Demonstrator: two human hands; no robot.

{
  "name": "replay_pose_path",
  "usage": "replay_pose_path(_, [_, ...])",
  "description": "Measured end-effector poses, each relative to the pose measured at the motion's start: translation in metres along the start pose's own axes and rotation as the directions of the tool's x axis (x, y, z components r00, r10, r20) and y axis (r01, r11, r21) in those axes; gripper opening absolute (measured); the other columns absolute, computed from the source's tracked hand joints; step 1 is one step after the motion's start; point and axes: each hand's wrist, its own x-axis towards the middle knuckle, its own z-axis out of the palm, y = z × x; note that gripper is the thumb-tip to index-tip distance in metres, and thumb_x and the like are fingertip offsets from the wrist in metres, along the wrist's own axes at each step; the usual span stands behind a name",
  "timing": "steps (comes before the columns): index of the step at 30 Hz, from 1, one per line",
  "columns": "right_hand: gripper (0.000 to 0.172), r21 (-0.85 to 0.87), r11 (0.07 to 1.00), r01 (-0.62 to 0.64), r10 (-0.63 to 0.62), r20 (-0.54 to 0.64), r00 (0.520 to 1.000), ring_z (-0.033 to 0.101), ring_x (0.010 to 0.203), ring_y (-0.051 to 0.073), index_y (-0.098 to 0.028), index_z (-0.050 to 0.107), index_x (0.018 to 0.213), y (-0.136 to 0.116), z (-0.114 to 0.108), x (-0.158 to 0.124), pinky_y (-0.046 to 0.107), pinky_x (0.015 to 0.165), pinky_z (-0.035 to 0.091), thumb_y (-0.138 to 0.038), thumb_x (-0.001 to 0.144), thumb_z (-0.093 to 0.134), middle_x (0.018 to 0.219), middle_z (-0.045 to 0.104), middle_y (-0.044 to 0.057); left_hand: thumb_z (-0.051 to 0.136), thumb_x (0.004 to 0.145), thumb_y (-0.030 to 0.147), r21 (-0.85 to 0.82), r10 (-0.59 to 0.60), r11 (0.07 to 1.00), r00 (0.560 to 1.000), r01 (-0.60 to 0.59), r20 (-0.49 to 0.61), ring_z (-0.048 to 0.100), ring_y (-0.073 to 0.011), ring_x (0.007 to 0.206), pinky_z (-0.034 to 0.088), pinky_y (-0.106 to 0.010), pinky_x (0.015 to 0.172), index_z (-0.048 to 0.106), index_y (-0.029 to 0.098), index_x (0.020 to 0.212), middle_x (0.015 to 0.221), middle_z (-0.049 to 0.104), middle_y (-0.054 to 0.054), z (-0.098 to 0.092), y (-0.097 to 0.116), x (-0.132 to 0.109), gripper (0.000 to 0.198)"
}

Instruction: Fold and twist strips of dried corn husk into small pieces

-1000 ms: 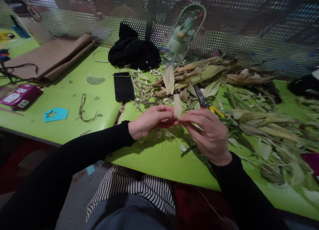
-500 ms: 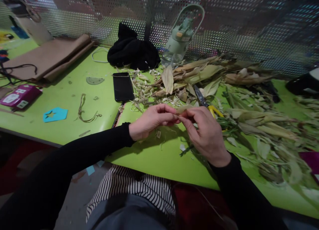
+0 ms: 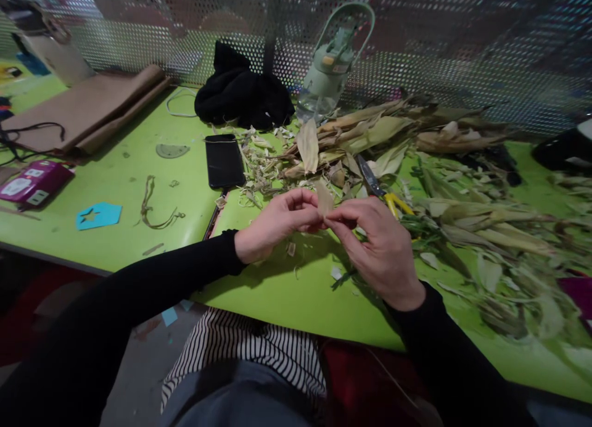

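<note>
A small pale piece of corn husk (image 3: 325, 197) stands up between my two hands, above the near part of the green table (image 3: 296, 297). My left hand (image 3: 283, 222) pinches its lower end from the left. From the right, my right hand (image 3: 380, 245) grips the same end between thumb and forefinger, the fingertips of both hands touching or nearly so. Just beyond the right hand lie scissors (image 3: 382, 187) with yellow handles, their blades against a heap of dried corn husks (image 3: 365, 136).
Loose husks (image 3: 499, 232) and scraps spread over the right side. A black phone (image 3: 224, 160), a black cloth (image 3: 243, 94) and a green water bottle (image 3: 326, 72) stand or lie farther back. At left are brown paper (image 3: 92, 109), a purple box (image 3: 34, 183) and a blue tag (image 3: 98, 216).
The husk piece has turned from lying flat over the fingers to standing upright between them. Both hands stay pinched together in nearly the same place; the view has shifted slightly.
</note>
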Motion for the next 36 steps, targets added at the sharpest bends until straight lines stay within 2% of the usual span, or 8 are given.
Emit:
replay_pose_path(3, [0.010,-0.072,0.996,0.057,-0.056,0.005,0.998,0.066,0.088,0.023,-0.024,0.068,0.099,0.0026,-0.0015,-0.0004,0.038,0.075,0.054,-0.019,0.092,0.063,0.092,0.067,0.007,0.064,0.079,0.006,-0.025,-0.043,0.999,0.999,0.042,-0.014,0.056,-0.0038,0.059,0.044,-0.021,0.064,0.055,0.014,0.083,0.070,0.061,0.005,-0.0003,0.0004,0.0003,0.012])
replay_pose_path(10, [0.007,-0.339,0.921,0.191,-0.192,0.031,0.981,0.061,0.082,0.022,-0.022,0.066,0.099,0.0018,-0.0019,-0.0020,0.035,0.074,0.051,-0.021,0.093,0.062,0.090,0.068,0.007,0.064,0.085,0.012,0.023,-0.007,1.000,0.999,0.008,-0.049,0.055,-0.0041,0.059,0.043,-0.021,0.063,0.056,0.013,0.080,0.067,0.060,0.004,0.0019,0.0002,0.0003,0.010])
replay_pose_path(19, [0.009,-0.313,0.918,0.245,-0.203,0.161,0.966,0.059,0.080,0.023,-0.014,0.064,0.093,0.0017,-0.0027,0.0015,0.035,0.070,0.049,-0.018,0.094,0.056,0.088,0.066,0.012,0.063,0.087,0.011,0.077,0.006,0.997,0.999,-0.001,-0.054,0.053,-0.0036,0.058,0.042,-0.021,0.061,0.054,0.012,0.081,0.067,0.059,0.005,0.0018,-0.0047,0.0007,0.010])
replay_pose_path(22, [0.010,-0.235,0.958,0.164,-0.135,0.137,0.981,0.060,0.081,0.023,-0.014,0.064,0.092,0.0029,-0.0017,0.0004,0.035,0.071,0.051,-0.018,0.094,0.056,0.087,0.064,0.010,0.064,0.087,0.015,0.115,0.031,0.993,0.999,-0.027,-0.040,0.054,-0.0041,0.060,0.043,-0.021,0.062,0.055,0.012,0.082,0.069,0.059,0.004,-0.0003,-0.0079,0.0016,0.011])
replay_pose_path(26, [0.009,-0.103,0.994,0.020,-0.008,0.108,0.994,0.064,0.081,0.021,-0.017,0.066,0.090,0.0043,-0.0021,-0.0013,0.034,0.072,0.052,-0.019,0.094,0.058,0.085,0.065,0.008,0.071,0.083,0.016,0.204,0.050,0.978,0.999,-0.050,0.007,0.059,-0.0066,0.070,0.047,-0.023,0.069,0.059,0.011,0.089,0.081,0.064,0.000,-0.0029,-0.0078,0.0012,0.015])
replay_pose_path(30, [0.004,0.025,0.991,-0.129,0.127,0.073,0.989,0.064,0.077,0.019,-0.018,0.067,0.087,0.0033,-0.0040,-0.0010,0.033,0.069,0.053,-0.020,0.090,0.065,0.084,0.067,0.006,0.073,0.081,0.016,0.178,0.047,0.983,0.998,-0.055,0.050,0.060,-0.0061,0.070,0.049,-0.023,0.071,0.060,0.010,0.091,0.082,0.065,0.000,-0.0042,-0.0061,0.0010,0.017])
replay_pose_path(33, [0.007,0.137,0.956,-0.260,0.257,0.044,0.965,0.062,0.073,0.017,-0.020,0.066,0.083,0.0022,-0.0034,-0.0012,0.031,0.066,0.052,-0.025,0.087,0.069,0.083,0.067,0.004,0.071,0.084,0.019,0.104,0.064,0.992,0.997,-0.069,0.047,0.061,-0.0064,0.070,0.051,-0.024,0.073,0.060,0.011,0.091,0.080,0.064,0.001,-0.0039,-0.0064,0.0011,0.015])
replay_pose_path(36, [0.015,0.318,0.839,-0.441,0.447,0.058,0.892,0.060,0.069,0.015,-0.022,0.066,0.090,0.0021,-0.0011,-0.0026,0.030,0.062,0.051,-0.033,0.084,0.074,0.085,0.067,0.002,0.071,0.085,0.020,0.055,0.075,0.995,0.996,-0.077,0.038,0.064,-0.0072,0.073,0.052,-0.024,0.076,0.061,0.012,0.095,0.083,0.066,0.000,-0.0022,-0.0064,0.0001,0.016])
